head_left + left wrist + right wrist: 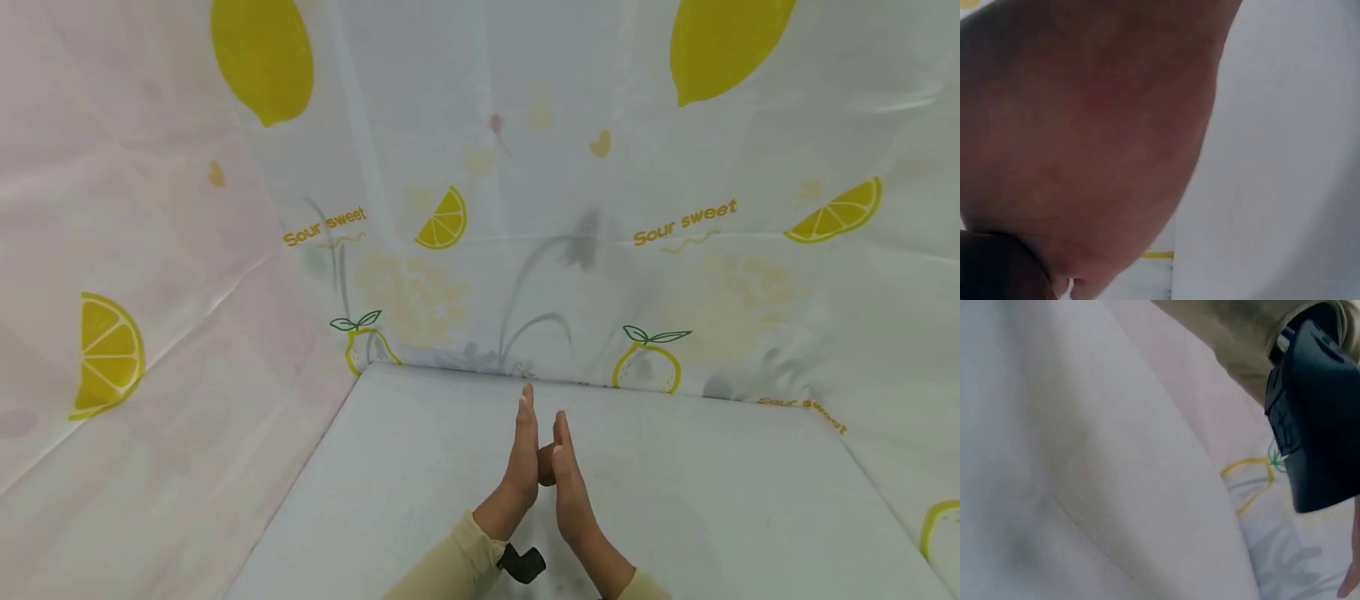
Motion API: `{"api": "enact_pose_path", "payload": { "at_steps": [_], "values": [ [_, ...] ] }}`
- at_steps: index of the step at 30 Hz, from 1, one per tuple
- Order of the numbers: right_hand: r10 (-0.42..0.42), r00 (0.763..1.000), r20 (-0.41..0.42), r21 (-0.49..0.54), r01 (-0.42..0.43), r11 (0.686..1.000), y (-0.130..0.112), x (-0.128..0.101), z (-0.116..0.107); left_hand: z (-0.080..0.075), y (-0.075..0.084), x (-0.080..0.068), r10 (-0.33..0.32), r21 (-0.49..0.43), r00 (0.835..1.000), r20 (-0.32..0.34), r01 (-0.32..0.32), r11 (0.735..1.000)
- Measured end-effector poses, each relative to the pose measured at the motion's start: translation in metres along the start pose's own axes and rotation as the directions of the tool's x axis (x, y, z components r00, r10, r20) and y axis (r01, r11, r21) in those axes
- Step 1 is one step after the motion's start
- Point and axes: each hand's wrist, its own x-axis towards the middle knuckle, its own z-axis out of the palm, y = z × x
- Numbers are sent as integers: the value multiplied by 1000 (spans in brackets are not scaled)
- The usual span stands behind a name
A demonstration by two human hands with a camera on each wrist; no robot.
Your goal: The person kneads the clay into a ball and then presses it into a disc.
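On the left, a pinkish sheet [150, 275] printed with a lemon slice hangs as a side wall. Beside it, the white bench [420, 492] runs to the far wall, a lemon-print cloth [540, 217] reading "Sour sweet". Near the middle of the bench the left hand [522, 454] stands on edge, fingers straight and pointing away, its grip open. A black wrist camera [522, 563] sits under its beige sleeve [450, 571]. Just right of it, the right hand [567, 475] faces it palm to palm, fingers straight, grip open, thumbs meeting between them. Nothing shows between the palms.
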Motion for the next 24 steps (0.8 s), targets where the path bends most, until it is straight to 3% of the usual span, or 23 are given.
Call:
{"api": "enact_pose_path", "payload": {
  "at_steps": [5,10,14,17,20,24],
  "values": [
    [-82,997,-15,-49,81,996,-9,-5,6,-1,-6,2,-82,48,993,-88,87,995],
    [-152,988,-31,-76,150,986,-16,-8,7,-1,-9,1,-131,67,987,-98,138,988],
    [-160,985,-60,-44,158,987,-22,-4,5,-1,-12,-1,-139,73,986,-87,146,987],
    [-137,986,-91,16,139,990,-25,2,1,-1,-16,-5,-123,83,991,-42,127,988],
    [-73,990,-118,74,82,994,-26,11,-6,0,-18,-8,-93,71,995,45,90,993],
    [42,989,-139,147,-21,989,-25,21,-15,2,-18,-11,-39,1,981,190,40,999]
  ]
}}
